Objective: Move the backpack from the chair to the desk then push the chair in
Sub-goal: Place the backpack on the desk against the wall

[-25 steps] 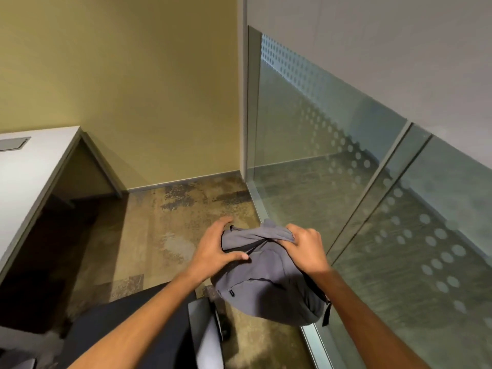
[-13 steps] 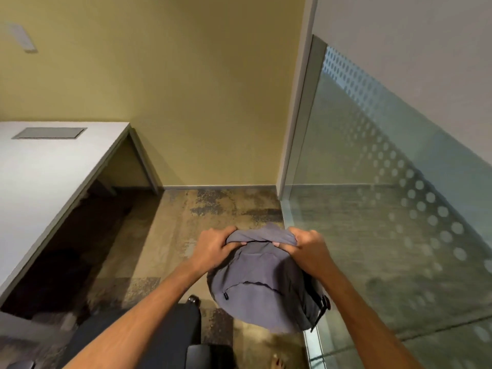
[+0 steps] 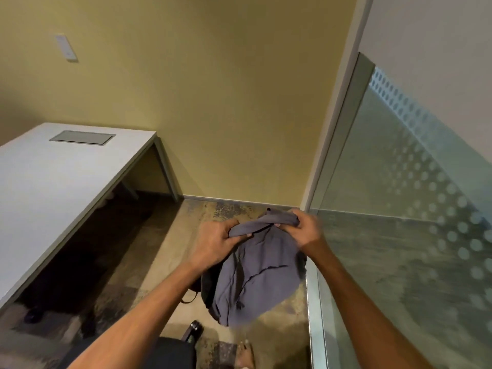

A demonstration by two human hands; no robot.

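A grey backpack [image 3: 255, 278] hangs in the air in front of me, above the floor. My left hand [image 3: 213, 243] and my right hand [image 3: 303, 230] both grip its bunched top edge. The white desk [image 3: 48, 187] stands to the left, well apart from the bag. Only a dark part of the chair [image 3: 170, 352] and one caster [image 3: 195, 328] show at the bottom edge, below my left forearm.
A grey cable hatch [image 3: 82, 137] is set into the desk top. A yellow wall [image 3: 213, 102] stands ahead and a frosted glass partition [image 3: 399, 209] runs close on the right. Patterned carpet [image 3: 165, 262] lies between desk and glass. A bare foot [image 3: 246, 355] shows below.
The view has swung left and up, so more of the desk shows. Both hands have lifted the backpack higher and slightly left; the chair has dropped toward the bottom edge.
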